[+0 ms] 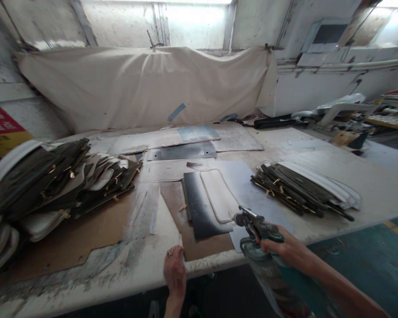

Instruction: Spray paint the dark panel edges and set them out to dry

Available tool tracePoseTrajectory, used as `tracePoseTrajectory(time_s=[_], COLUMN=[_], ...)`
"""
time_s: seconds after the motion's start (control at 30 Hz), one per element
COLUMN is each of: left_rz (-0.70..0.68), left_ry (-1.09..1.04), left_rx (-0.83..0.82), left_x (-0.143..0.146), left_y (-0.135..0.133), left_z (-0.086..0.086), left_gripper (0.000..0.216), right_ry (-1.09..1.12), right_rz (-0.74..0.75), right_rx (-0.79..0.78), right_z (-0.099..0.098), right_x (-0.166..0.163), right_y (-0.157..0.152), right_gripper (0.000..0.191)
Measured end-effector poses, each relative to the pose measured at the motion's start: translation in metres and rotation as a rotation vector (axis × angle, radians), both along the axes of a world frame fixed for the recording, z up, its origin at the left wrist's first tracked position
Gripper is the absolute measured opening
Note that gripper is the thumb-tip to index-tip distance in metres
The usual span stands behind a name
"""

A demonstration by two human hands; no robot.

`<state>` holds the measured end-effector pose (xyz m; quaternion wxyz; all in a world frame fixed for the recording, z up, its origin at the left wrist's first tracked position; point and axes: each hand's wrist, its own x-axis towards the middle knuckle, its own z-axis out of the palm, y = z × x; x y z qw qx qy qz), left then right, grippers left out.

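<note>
My right hand is closed round a spray gun whose cup hangs below it. The nozzle points at the near corner of a pale panel with a darker rim. This panel lies partly over a black panel, both on a brown board near the table's front edge. My left hand rests on the table's front edge, fingers curled over it, a ring on one finger, holding nothing I can make out.
A large heap of dark and white panels fills the left of the table. A smaller stack of similar panels lies at the right. Grey sheets lie further back. A cream cloth hangs behind. Cluttered benches stand at far right.
</note>
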<state>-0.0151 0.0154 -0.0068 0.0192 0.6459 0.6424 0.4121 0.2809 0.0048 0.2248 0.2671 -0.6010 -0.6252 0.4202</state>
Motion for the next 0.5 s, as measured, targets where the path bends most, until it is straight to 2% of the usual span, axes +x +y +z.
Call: tracePoseTrajectory(time_s=[0.2,0.33,0.43,0.5], left_rz=[0.004,0.005,-0.006,-0.003], left_ry=[-0.007,-0.013,-0.016,-0.018], left_rx=[0.016,-0.001,-0.007,0.004], left_x=[-0.008,-0.014,-0.016,-0.018], left_y=[0.001,0.003,0.003,0.001], left_z=[0.003,0.003,0.004,0.004], left_gripper=[0.023,0.024,0.025,0.025], right_ry=[-0.043,-0.049,-0.084,-0.095], right_rz=[0.078,0.057,0.051,0.039], right_rx=[-0.014,-0.034,-0.002,0.037], right_z=[-0.002,-0.005,0.006,0.023], right_x=[-0.021,-0.028,-0.032,-0.035], right_y=[0.015,0.020,0.035,0.047], right_gripper=[0.003,0.005,0.007,0.010])
